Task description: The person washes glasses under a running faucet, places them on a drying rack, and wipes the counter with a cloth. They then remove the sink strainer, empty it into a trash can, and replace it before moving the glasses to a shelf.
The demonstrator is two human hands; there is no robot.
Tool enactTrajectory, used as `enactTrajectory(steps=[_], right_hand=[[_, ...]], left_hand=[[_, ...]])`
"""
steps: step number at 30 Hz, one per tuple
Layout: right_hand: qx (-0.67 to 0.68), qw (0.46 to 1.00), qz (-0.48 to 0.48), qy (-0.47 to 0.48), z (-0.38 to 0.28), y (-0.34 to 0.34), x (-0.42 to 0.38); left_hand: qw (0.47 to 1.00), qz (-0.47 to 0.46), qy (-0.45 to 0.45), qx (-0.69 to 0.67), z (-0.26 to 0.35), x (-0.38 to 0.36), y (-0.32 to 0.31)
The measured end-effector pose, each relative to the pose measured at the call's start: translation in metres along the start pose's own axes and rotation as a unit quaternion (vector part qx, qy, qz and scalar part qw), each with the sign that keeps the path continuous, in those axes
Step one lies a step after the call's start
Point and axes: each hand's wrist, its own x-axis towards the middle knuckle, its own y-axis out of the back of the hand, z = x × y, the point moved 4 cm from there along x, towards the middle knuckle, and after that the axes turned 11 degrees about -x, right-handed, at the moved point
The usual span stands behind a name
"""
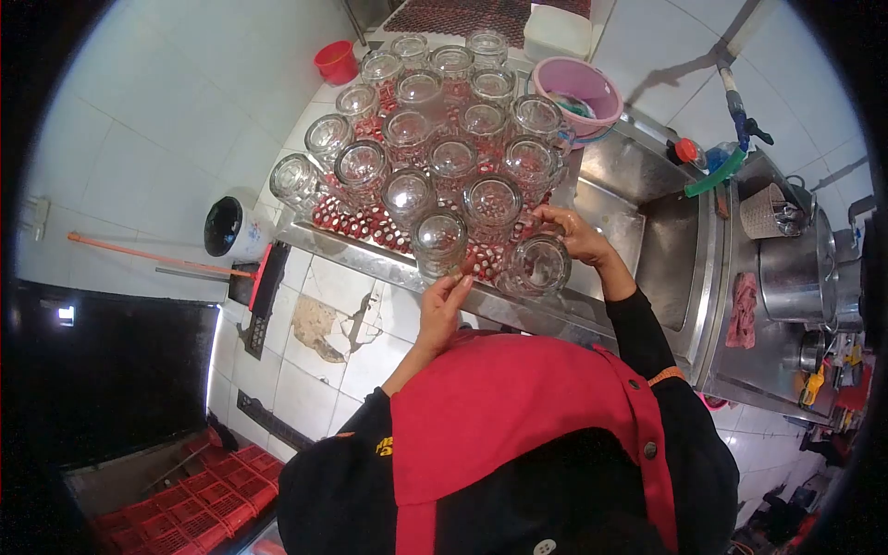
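The right hand (575, 236) bends beside a clear, round glass jar (538, 266) near the silver metal worktop's (350, 250) front edge; the left hand (440, 313) curls there too. I can't tell either grip. Other clear glass jars (409, 192) seem upside down, maybe so water drips out.

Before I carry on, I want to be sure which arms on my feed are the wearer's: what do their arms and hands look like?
Both the left hand and right hand show no gloves. The right sleeve is black, close-fitting and long, with an orange strip near the elbow. The left sleeve is also black.
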Motion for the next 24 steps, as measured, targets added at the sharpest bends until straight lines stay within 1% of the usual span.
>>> enactTrajectory(steps=[1,3,4,6,7,8,9,10,12,15,17,18,20,21,23,24], right_hand=[[0.000,1.000,0.003,0.001,0.004,-0.001,0.001],[-0.050,0.996,0.075,-0.007,0.013,0.001,0.001],[-0.051,0.996,0.078,-0.006,0.013,0.002,0.001],[-0.152,0.977,0.151,0.005,0.006,0.008,-0.003],[-0.151,0.977,0.153,0.005,0.002,0.010,-0.004],[-0.265,0.931,0.248,0.036,-0.009,0.018,-0.009],[-0.372,0.862,0.337,0.066,-0.019,0.024,-0.014],[-0.372,0.861,0.340,0.066,-0.020,0.024,-0.011],[-0.381,0.833,0.396,0.064,-0.021,0.027,-0.009],[-0.382,0.833,0.394,0.067,-0.013,0.033,-0.014],[-0.380,0.836,0.390,0.070,-0.009,0.037,-0.002],[-0.379,0.837,0.388,0.072,-0.007,0.043,0.016],[-0.377,0.841,0.381,0.076,-0.003,0.047,0.026],[-0.375,0.844,0.376,0.078,0.007,0.043,-0.020],[-0.370,0.850,0.366,0.082,0.013,0.047,-0.005],[-0.367,0.853,0.361,0.083,0.017,0.047,-0.001]], left_hand=[[1.000,0.002,-0.006,0.004,0.001,0.000,-0.001],[1.000,0.002,-0.012,0.009,0.001,0.001,-0.001],[1.000,0.002,-0.016,0.007,0.001,0.002,-0.001],[1.000,0.002,-0.020,0.007,0.000,0.002,0.002],[1.000,0.006,-0.005,0.021,-0.002,0.001,0.005],[0.999,0.010,0.009,0.036,-0.004,0.001,0.008],[0.999,0.007,0.009,0.037,-0.005,0.001,0.008],[1.000,0.008,0.004,0.021,-0.006,0.002,0.008],[1.000,0.007,0.000,0.005,-0.003,0.002,0.003],[1.000,0.008,-0.014,-0.020,0.004,0.001,-0.006],[0.999,0.009,0.003,0.046,-0.001,0.000,0.004],[0.999,0.008,0.002,0.046,-0.001,0.001,0.001],[1.000,0.005,-0.022,0.015,0.002,0.002,-0.006],[1.000,0.006,-0.023,0.015,0.003,0.001,-0.006],[1.000,0.019,0.004,0.016,0.002,-0.001,-0.004],[1.000,0.022,0.003,0.016,0.002,-0.001,-0.004]])
